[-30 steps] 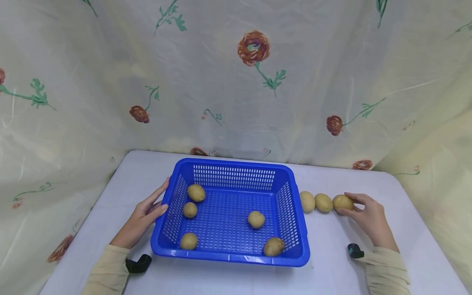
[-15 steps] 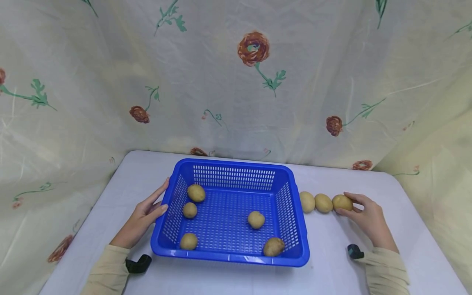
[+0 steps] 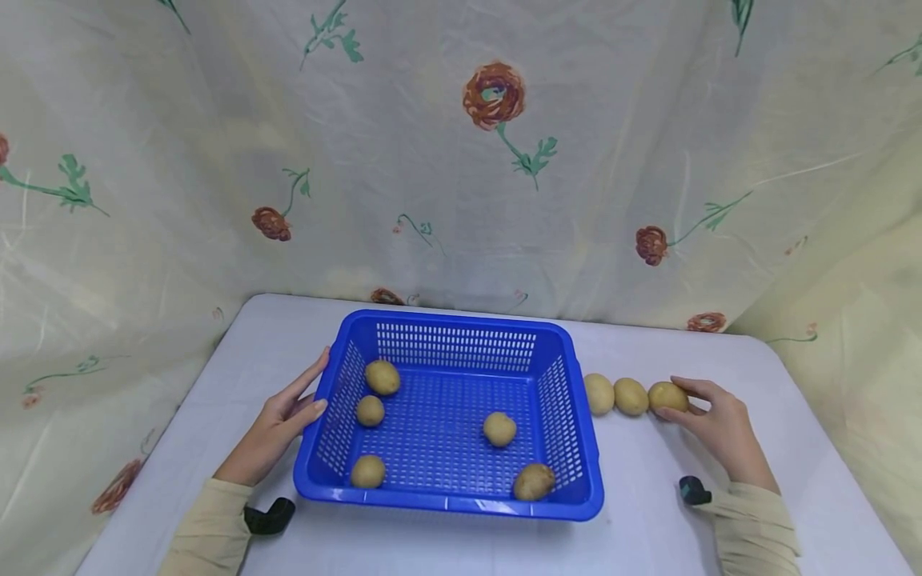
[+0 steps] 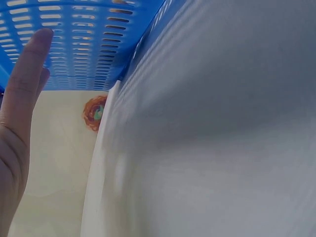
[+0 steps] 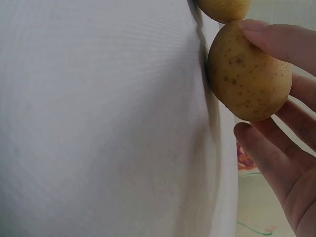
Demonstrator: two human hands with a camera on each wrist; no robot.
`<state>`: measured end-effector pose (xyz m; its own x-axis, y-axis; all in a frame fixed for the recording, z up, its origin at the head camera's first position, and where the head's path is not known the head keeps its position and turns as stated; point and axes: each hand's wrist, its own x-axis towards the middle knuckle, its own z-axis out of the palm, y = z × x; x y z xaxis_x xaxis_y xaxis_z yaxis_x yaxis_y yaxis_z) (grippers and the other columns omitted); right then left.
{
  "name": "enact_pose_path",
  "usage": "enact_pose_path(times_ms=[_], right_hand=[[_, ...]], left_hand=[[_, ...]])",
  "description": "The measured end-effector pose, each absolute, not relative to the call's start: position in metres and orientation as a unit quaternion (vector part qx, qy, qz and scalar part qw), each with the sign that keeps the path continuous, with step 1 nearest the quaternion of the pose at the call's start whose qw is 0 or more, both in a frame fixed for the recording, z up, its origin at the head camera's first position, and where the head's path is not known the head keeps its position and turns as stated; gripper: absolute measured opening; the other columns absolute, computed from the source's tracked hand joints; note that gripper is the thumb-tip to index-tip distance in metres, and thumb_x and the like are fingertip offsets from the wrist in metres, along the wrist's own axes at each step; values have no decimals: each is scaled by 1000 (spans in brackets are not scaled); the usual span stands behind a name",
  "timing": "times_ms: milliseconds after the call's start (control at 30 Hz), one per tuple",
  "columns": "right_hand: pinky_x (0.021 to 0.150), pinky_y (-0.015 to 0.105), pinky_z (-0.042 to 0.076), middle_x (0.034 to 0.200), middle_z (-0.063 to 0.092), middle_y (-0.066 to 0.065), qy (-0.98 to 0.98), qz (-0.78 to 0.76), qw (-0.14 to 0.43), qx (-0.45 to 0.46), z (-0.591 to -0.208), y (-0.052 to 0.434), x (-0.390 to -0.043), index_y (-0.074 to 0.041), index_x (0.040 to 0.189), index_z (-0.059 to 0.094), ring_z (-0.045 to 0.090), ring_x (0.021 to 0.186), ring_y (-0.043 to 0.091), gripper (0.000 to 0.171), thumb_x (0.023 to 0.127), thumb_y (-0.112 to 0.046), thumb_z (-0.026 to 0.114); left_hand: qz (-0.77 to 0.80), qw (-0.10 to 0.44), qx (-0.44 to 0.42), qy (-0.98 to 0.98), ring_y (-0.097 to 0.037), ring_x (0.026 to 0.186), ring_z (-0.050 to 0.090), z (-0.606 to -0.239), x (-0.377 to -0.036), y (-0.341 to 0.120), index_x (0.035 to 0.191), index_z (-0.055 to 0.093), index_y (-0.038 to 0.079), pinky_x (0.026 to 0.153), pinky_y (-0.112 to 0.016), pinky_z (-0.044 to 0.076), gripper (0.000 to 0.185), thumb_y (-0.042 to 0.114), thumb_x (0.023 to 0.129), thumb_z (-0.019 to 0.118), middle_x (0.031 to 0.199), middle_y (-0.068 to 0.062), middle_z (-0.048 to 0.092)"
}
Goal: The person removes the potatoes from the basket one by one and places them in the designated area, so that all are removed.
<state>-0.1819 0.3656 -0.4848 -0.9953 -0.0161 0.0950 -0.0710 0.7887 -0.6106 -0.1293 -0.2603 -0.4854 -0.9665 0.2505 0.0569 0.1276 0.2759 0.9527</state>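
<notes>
A blue plastic basket [image 3: 446, 502] with slotted walls stands mid-table, with several potatoes inside, among them one potato [image 3: 500, 430] right of centre. My left hand [image 3: 270, 432] rests its extended fingers and thumb against the basket's left side; in the left wrist view a straight finger [image 4: 29, 74] lies along the blue wall [image 4: 89, 44]. To the basket's right, three potatoes sit in a row. My right hand [image 3: 720, 424] holds the outermost potato [image 3: 667, 398] between thumb and fingers. That potato [image 5: 249, 74] fills the grasp in the right wrist view, touching its neighbour [image 5: 224, 7].
A white cloth covers the table [image 3: 648, 520]. Behind it and at both sides hangs a pale curtain [image 3: 432, 160] printed with flowers. Dark wrist cameras show at the left sleeve [image 3: 209, 528] and the right sleeve [image 3: 756, 528].
</notes>
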Motion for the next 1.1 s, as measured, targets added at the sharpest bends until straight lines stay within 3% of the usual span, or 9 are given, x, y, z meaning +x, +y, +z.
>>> enact_pose_path(times_ms=[133, 300, 467, 567, 767, 833, 933, 1000, 1100], right_hand=[[91, 19, 57, 144, 56, 33, -948, 319, 20, 10, -483, 365, -182, 4, 143, 56, 51, 134, 52, 71, 88, -32, 84], [103, 51, 49, 150, 50, 34, -948, 320, -4, -4, -480, 364, -182, 3, 149, 50, 48, 137, 54, 81, 88, -41, 82], [94, 19, 56, 146, 54, 34, -944, 328, 39, 19, -478, 367, -179, 4, 146, 54, 53, 132, 53, 75, 87, -33, 84], [86, -4, 44, 144, 55, 34, -939, 337, 61, 31, -474, 368, -177, 5, 144, 55, 54, 130, 53, 72, 86, -26, 86], [87, 4, 50, 144, 56, 33, -941, 329, 70, 22, -464, 364, -174, 3, 145, 55, 59, 128, 49, 74, 85, -25, 87], [87, 5, 51, 143, 57, 33, -940, 332, 79, 25, -461, 363, -174, 2, 145, 56, 67, 127, 22, 73, 85, -25, 87], [85, -4, 44, 143, 58, 30, -934, 343, 94, 38, -456, 361, -173, 1, 144, 57, 54, 116, -17, 72, 84, -23, 88], [85, -5, 43, 143, 58, 30, -933, 343, 96, 42, -451, 358, -173, 1, 144, 57, 55, 116, -16, 71, 84, -22, 87], [84, -6, 42, 144, 57, 29, -937, 334, 88, 50, -441, 352, -173, 1, 145, 56, 64, 129, 23, 72, 85, -23, 86]], left_hand=[[590, 53, 116, 797, -40, 149, 41, -486, -129, -260, 166, 19, 30, 114, -37, 46, 64, 27, 110, 50, 176, 1, 11], [594, 54, 117, 794, -41, 149, 42, -486, -129, -261, 166, 19, 31, 109, -21, 47, 64, 27, 110, 50, 176, 2, 11], [596, 52, 120, 792, -41, 148, 42, -485, -129, -261, 166, 19, 30, 108, -19, 47, 64, 27, 110, 50, 176, 1, 10], [593, 52, 121, 794, -41, 148, 42, -485, -129, -260, 166, 18, 30, 111, -27, 49, 64, 27, 110, 50, 176, 1, 11], [591, 52, 122, 796, -41, 148, 42, -485, -130, -260, 166, 18, 30, 113, -44, 48, 64, 26, 110, 50, 176, 0, 11], [592, 54, 121, 795, -41, 148, 42, -485, -129, -259, 166, 18, 30, 113, -41, 49, 64, 26, 110, 50, 176, 0, 11], [592, 55, 119, 795, -41, 148, 42, -485, -129, -259, 166, 18, 31, 111, -38, 51, 64, 27, 110, 50, 176, 1, 10], [592, 54, 119, 796, -41, 148, 42, -485, -129, -260, 166, 18, 31, 111, -38, 52, 64, 27, 110, 50, 176, 1, 10], [592, 51, 121, 795, -41, 147, 43, -484, -129, -260, 166, 19, 31, 110, -37, 53, 64, 27, 110, 49, 176, 0, 11]])
